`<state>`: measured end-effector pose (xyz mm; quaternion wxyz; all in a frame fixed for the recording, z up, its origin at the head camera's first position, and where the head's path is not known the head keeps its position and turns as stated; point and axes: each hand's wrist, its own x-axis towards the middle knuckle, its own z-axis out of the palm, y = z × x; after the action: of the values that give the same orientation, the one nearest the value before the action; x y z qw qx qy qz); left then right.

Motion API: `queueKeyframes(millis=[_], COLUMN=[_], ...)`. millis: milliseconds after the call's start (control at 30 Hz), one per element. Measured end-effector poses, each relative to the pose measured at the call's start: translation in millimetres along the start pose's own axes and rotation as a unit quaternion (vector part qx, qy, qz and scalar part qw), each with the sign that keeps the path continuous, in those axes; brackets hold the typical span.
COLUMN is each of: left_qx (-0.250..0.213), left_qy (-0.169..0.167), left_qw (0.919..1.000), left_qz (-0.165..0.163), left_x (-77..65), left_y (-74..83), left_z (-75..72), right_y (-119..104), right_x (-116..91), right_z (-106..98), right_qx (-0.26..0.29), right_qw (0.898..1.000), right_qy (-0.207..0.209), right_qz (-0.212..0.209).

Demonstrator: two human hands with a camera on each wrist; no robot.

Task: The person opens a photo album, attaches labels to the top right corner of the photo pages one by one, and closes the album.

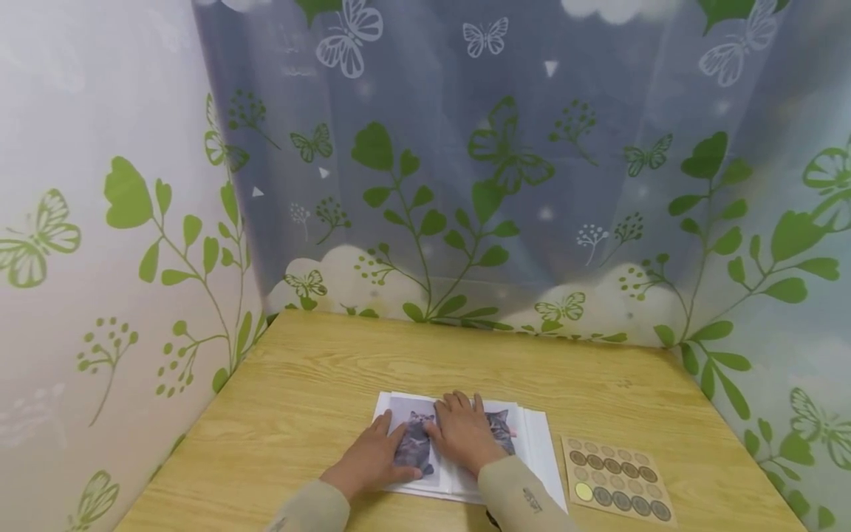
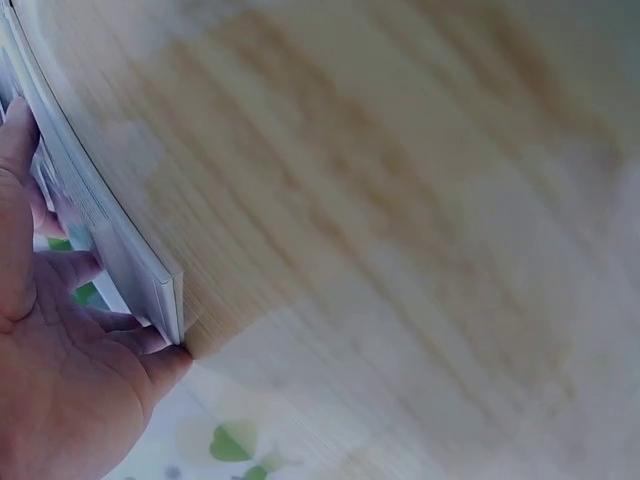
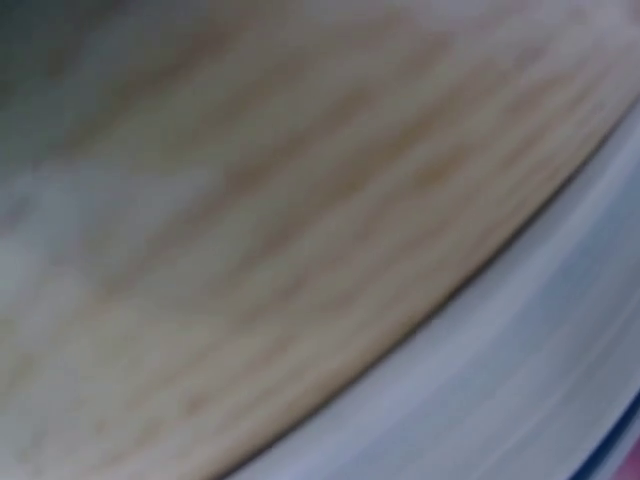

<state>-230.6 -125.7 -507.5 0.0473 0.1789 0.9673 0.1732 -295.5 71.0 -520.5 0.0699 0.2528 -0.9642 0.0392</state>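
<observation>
An open white photo album [image 1: 541,451] lies on the wooden table, with a grey cat picture [image 1: 420,423] on its left page and a tabby cat picture [image 1: 500,430] partly hidden on the right. My left hand [image 1: 368,457] rests on the left page, its fingers spread and its thumb at the picture's lower end. In the left wrist view, fingertips of that hand touch the album's corner [image 2: 165,285]. Near the middle fold, my right hand [image 1: 462,434] lies over the pages with fingers extended. The right wrist view shows only the album's pale edge [image 3: 470,360] beside blurred wood.
Right of the album lies a tan card [image 1: 614,476] with rows of dark and tan discs and one yellow disc [image 1: 583,491]. The wooden table [image 1: 319,362] meets patterned fabric walls [image 1: 425,148] at the back and sides.
</observation>
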Motion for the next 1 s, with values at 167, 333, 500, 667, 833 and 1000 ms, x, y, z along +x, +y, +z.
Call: queueKeyframes(millis=[167, 333, 500, 667, 833, 1000], left_qx=[0.006, 0.017, 0.008, 0.005, 0.005, 0.012], left_qy=[0.003, 0.005, -0.001, -0.010, -0.011, 0.000], left_qw=[1.0000, 0.9998, 1.0000, 0.9999, 0.9999, 0.9999], left_qz=[0.006, 0.009, 0.003, -0.002, -0.002, 0.009], left_x=[1.3, 1.8, 2.1, 2.8, 3.3, 3.5], left_y=[-1.3, -0.7, 0.5, 0.3, 0.7, 0.9], left_z=[4.0, 3.1, -0.2, -0.2, 0.4, -0.1], right_y=[-1.9, -5.5, -8.5, -10.3, -9.9, -8.9], right_x=[-1.3, -1.6, -2.1, -2.9, -4.8, -9.7], right_z=[0.4, -2.4, -4.3, -3.5, -0.1, -0.6], right_qx=[-0.003, -0.009, -0.016, -0.029, -0.038, -0.030], right_qw=[1.000, 1.000, 1.000, 1.000, 0.999, 0.999], right_qy=[-0.007, -0.008, -0.001, -0.004, 0.004, 0.018], right_qz=[0.004, 0.010, 0.007, 0.001, 0.002, -0.002])
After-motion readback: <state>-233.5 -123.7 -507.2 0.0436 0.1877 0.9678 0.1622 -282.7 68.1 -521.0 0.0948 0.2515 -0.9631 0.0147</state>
